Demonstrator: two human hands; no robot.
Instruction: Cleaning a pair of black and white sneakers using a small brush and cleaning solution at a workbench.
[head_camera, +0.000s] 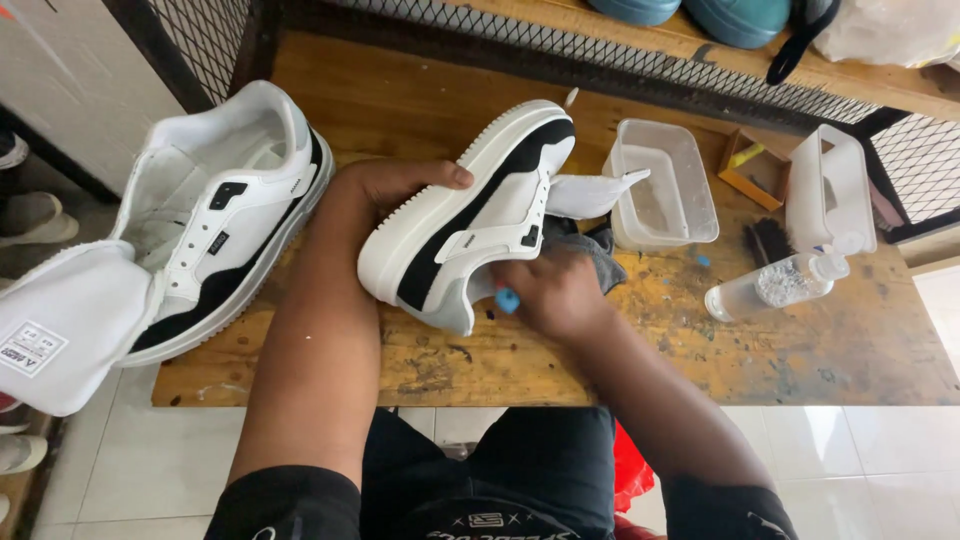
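I see left hand (385, 185) gripping white-and-black leather sneaker (470, 215); right hand (550, 290) clutching small blue tool (507, 300) and grey cloth (600, 255) at its side. Cleaning looks midway; second matching sneaker (225, 215) waits.

You get bright, even daylight; soft shadows fall beneath the white-and-black sneaker (470, 215) onto the table (800, 350). Your right hand (550, 290) shows slight motion blur, and the wide lens bends straight lines near the edges.

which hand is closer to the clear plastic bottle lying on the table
Right. The right hand works at the held shoe's side, just left of the plastic bottle. The left hand grips the sole, farther away beyond the shoe.
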